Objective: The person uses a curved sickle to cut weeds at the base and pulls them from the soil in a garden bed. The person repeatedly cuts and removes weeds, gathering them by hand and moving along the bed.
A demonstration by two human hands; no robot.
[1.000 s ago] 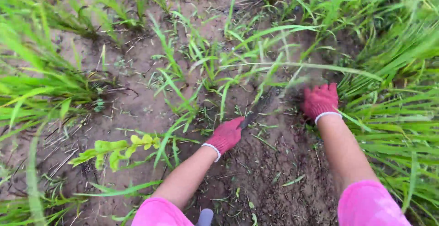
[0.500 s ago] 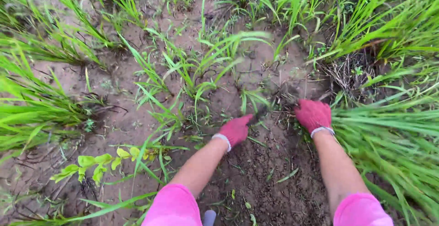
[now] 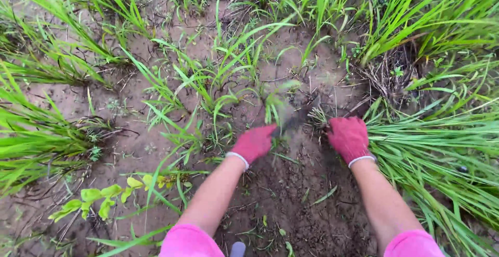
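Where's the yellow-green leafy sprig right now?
In the head view, the yellow-green leafy sprig lies on bare soil at lower left, left of the left forearm and well short of the left hand.

Both hands wore red gloves down on the dark soil point(image 3: 291, 205). The left hand point(image 3: 253, 142) gripped a dark blade point(image 3: 295, 122), blurred, beside a small grass tuft point(image 3: 274, 101). The right hand point(image 3: 348, 137) pressed a bundle of long grass point(image 3: 431, 142) near its roots

Soft, even daylight, probably overcast, with no hard shadows or glare anywhere. Colours look punchy. Motion blur smears the small tool point(image 3: 292, 122) and grass tuft point(image 3: 274, 101) mid-frame, and grass at the edges bends wide-angle style.
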